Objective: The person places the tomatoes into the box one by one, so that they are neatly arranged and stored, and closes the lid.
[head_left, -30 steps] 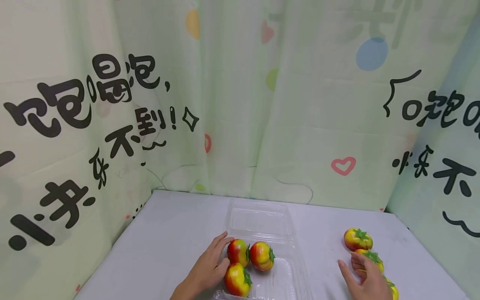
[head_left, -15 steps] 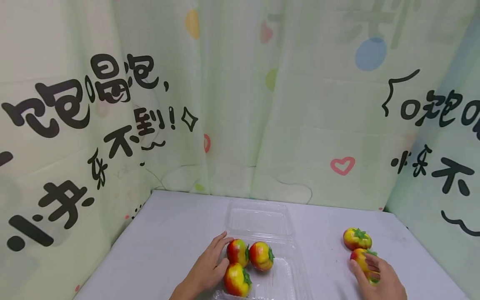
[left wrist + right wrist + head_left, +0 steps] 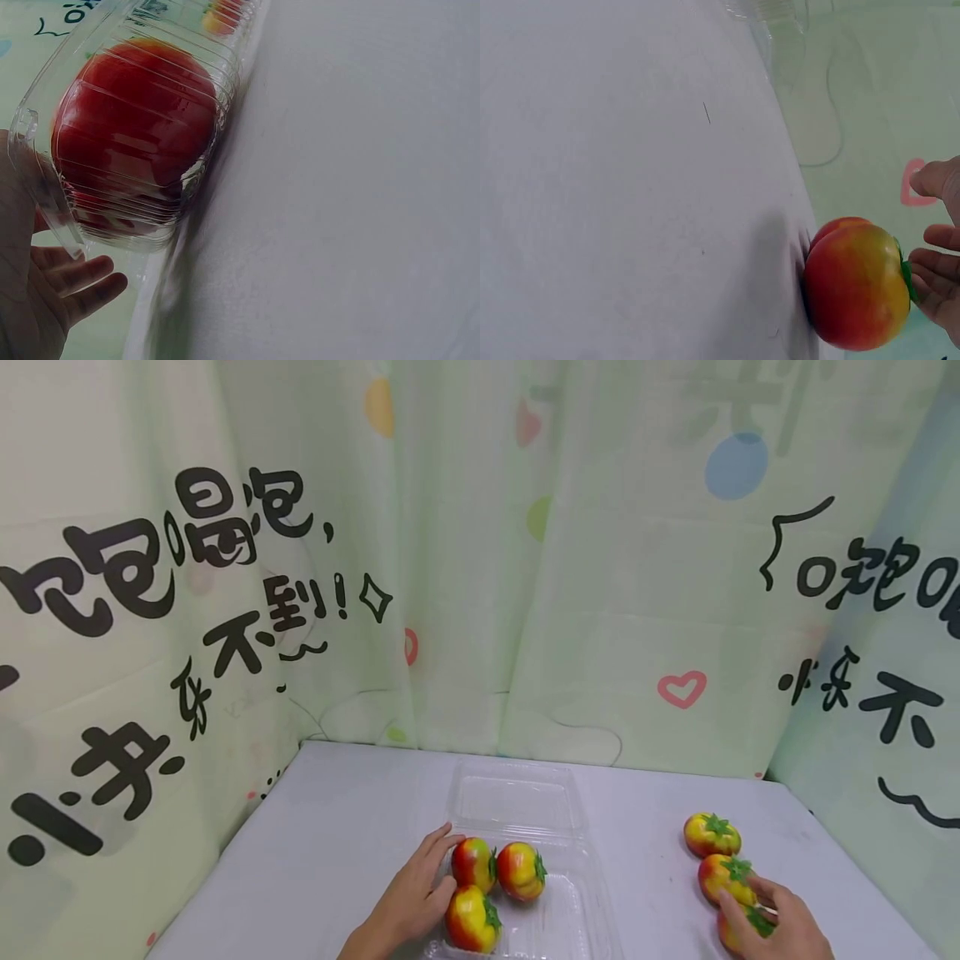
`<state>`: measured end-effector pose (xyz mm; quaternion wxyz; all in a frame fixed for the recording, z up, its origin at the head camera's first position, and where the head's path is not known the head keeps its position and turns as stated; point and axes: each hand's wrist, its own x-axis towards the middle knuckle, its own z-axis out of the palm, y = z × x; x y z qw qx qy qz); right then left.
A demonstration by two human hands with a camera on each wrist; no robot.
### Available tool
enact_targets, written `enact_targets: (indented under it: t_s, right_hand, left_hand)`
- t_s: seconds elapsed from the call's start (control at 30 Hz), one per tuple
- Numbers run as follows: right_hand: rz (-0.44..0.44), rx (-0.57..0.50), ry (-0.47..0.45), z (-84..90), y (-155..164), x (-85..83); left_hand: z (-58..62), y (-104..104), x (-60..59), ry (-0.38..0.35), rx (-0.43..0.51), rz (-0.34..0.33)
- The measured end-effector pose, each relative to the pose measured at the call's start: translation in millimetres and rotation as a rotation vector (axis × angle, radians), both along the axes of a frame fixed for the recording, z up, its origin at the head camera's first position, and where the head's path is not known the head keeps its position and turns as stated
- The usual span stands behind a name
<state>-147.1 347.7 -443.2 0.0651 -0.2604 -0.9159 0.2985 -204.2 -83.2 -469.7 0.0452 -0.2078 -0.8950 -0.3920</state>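
Right hand, at the near right corner of the table: fingers curled round the nearest tomato, which is mostly hidden under the hand and close to the bottom frame edge; only a strip of red skin and some green calyx show. Right wrist view: fingertips at the calyx side of a tomato; palm out of frame.

Just beyond the hand, the second tomato, then the far tomato, in a row toward the table's right edge. Contact between second tomato and fingers: cannot tell.

Left hand, near the table's front edge at middle: fingers relaxed and fairly straight, resting against the left wall of the clear clamshell box; wrist cut off by the frame. Nothing gripped. Left wrist view: fingers loosely bent by the ribbed box wall, red fruit blurred behind it.

Three boxed tomatoes sit clustered in the tray's left half. The open lid lies flat toward the back; its clear edges are hard to trace.
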Motion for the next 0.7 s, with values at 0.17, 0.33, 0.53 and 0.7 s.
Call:
enact_targets:
  t_s: [0.17, 0.33, 0.53, 0.7]
  right_hand:
    - [0.001, 0.025, -0.057, -5.5, 9, -0.2]
    - [0.002, 0.056, -0.097, -15.1, 21, -1.6]
    - [0.096, 0.115, -0.146, -20.2, 40, -1.8]
    - [0.184, 0.104, -0.204, -18.1, 49, -1.3]
  left_hand:
    - [0.8, 0, -0.4, -0.007, 0.0, 0.001]
    - [0.8, 0, -0.8, -0.006, 0.003, 0.001]
    - [0.8, 0, -1.1, 0.003, 0.004, 0.002]
    - [0.7, 0, -1.6, 0.007, 0.007, 0.003]
